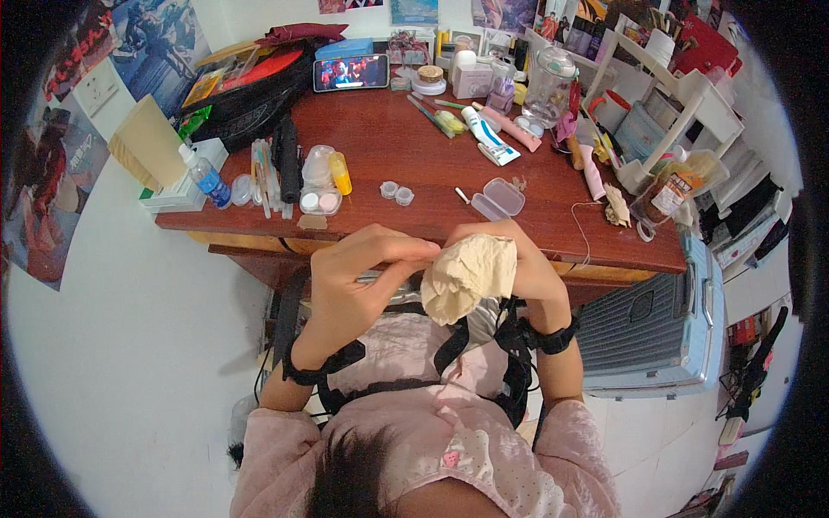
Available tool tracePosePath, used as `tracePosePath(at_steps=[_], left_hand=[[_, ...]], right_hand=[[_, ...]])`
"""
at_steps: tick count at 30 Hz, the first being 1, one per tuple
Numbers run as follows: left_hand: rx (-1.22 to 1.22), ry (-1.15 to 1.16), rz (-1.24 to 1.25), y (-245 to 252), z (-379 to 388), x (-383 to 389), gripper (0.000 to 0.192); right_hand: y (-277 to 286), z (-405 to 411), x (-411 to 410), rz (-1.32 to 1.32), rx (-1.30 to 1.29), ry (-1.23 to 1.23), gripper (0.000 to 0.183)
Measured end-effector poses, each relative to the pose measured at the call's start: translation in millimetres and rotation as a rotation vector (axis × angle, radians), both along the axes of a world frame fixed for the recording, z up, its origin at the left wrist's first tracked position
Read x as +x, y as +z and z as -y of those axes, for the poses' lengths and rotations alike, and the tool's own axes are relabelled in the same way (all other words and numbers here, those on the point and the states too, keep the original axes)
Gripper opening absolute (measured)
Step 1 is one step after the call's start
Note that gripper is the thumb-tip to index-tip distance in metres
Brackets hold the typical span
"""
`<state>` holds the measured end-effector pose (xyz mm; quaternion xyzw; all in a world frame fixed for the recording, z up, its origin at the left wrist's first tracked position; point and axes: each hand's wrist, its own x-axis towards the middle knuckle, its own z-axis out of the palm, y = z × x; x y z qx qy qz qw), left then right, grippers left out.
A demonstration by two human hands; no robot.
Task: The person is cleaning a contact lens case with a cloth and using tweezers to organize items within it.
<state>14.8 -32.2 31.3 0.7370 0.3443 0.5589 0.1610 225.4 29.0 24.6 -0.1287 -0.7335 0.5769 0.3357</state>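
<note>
A crumpled beige paper tissue (467, 277) hangs from my right hand (528, 259) and hides most of its fingers. Close to the tissue's left edge, my left hand (369, 272) has thumb and index fingertips together in a pinch. Whether anything small sits between them cannot be made out. Both hands are over the desk's front edge. Just beyond my right hand lie an open clear plastic case (499, 199) and a small white stick (462, 195). Two small round lidded containers (396, 192) stand beyond my left hand's fingertips.
On the wooden desk (375, 142), a phone (351, 72) leans upright at the back. A blue-labelled bottle (206, 178) and a yellow bottle (339, 173) stand left. Toothpaste-like tube (490, 136), clear jug (549, 87) and white rack (680, 123) are right. A light-blue suitcase (703, 324) stands below.
</note>
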Motion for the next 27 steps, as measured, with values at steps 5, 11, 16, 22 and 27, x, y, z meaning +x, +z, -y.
tracePosePath(at_steps=[5, 11, 16, 22, 27], left_hand=[[-0.043, -0.023, 0.062, -2.0, -0.4, 0.0, 0.016], [-0.028, -0.048, 0.066, -2.7, -2.1, -1.6, 0.017], [0.049, 0.015, -0.014, 0.0, -0.9, -0.6, 0.02], [0.162, 0.143, -0.193, -2.0, 3.1, 0.8, 0.034], [0.232, 0.175, -0.28, -4.3, 1.4, 1.5, 0.034]], right_hand=[[-6.2, -0.7, 3.0, -0.031, -0.023, 0.006, 0.019], [-5.0, -4.7, 6.6, -0.019, -0.005, 0.051, 0.018], [9.9, 3.1, 4.7, 0.047, -0.03, -0.032, 0.018], [13.0, 15.2, -9.4, 0.181, 0.304, -0.38, 0.023], [19.2, 20.7, -11.2, 0.247, 0.425, -0.484, 0.025]])
